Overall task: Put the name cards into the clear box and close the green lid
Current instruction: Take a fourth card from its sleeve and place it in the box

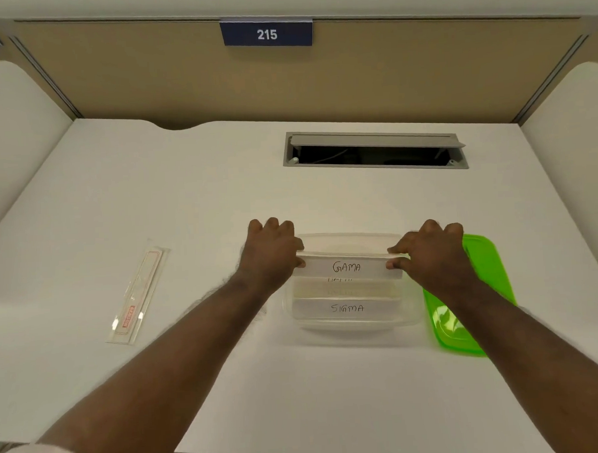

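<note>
Risk: white paper name card marked GAMA (350, 267) may catch on rim of clear plastic box (355, 321) near desk front edge, or buckle if squeezed inward. Left hand (269, 253) and right hand (432, 251) each pinch one card end, fingers curled. Green plastic lid (478, 287) lies beside box, right side; SIGMA card (347, 308) already inside.

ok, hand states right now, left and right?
Left hand: closed, pinching the left end of the GAMA card over the clear box.
Right hand: closed, pinching the card's right end.
</note>
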Available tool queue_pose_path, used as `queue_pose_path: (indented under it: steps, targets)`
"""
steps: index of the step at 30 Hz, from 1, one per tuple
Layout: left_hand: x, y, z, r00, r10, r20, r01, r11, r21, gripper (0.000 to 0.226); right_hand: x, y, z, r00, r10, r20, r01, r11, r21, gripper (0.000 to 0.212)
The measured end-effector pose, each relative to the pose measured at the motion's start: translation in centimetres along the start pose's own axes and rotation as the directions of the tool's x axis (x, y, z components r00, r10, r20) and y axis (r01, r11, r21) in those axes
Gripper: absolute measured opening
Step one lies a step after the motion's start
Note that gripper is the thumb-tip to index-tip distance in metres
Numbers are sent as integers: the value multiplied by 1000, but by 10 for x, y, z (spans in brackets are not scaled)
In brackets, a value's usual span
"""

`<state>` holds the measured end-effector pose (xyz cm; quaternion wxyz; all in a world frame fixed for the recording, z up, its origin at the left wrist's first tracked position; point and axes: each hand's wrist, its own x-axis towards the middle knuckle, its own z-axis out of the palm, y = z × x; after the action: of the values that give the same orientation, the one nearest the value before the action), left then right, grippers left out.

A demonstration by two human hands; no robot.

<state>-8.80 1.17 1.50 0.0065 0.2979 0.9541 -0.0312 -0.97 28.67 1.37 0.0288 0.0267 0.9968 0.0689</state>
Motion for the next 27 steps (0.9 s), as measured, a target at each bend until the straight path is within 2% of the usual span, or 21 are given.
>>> queue_pose_path:
  steps: [3, 8, 14, 23, 27]
  targets:
    - [0, 8, 0, 998, 64, 19, -66, 991, 118, 27, 0, -7, 4, 998, -57, 35, 61, 991, -118, 29]
    - [-2, 26, 1, 991, 48, 124, -76, 971, 226, 13, 2, -17, 9, 993, -98, 66, 111, 966, -233, 26]
    - [-2, 37, 8, 975, 48, 215, -111, 950, 292, 19, 2, -31, 13, 990, -105, 90, 126, 955, -269, 26]
    - [5, 38, 10, 970, 45, 239, -121, 941, 315, 18, 6, -42, 24, 990, -24, 142, 69, 946, -317, 10]
    - [5, 35, 12, 980, 44, 195, -96, 960, 264, 15, 6, -40, 25, 992, -26, 122, 65, 943, -327, 24]
